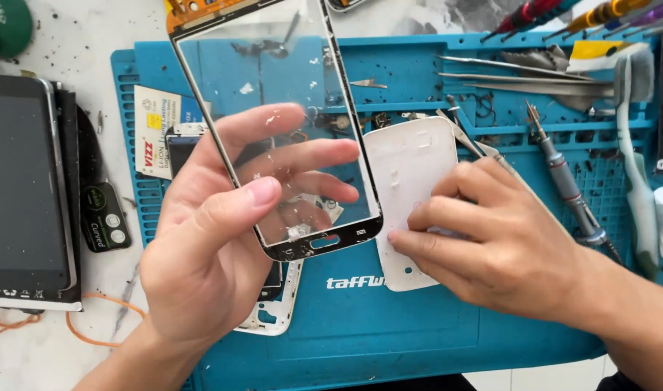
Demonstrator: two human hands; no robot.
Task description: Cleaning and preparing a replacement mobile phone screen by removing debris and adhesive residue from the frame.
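My left hand (223, 239) holds up a clear phone touchscreen glass (273, 80) with a black bottom bezel and an orange top edge; the thumb presses its left rim and the fingers show through the glass. My right hand (498, 239) rests on a white phone back cover (407, 166) lying on the blue work mat (389, 326), and it grips metal tweezers (465, 137) whose tip points up and left. A white phone frame (277, 311) lies under my left hand.
A dark tablet (23, 188) lies at the left. On the mat's right side are a soldering iron (567, 181), long tweezers (519, 80), a white toothbrush (632, 166) and screwdrivers (563, 14). A battery with a white and yellow label (157, 130) sits at the mat's left.
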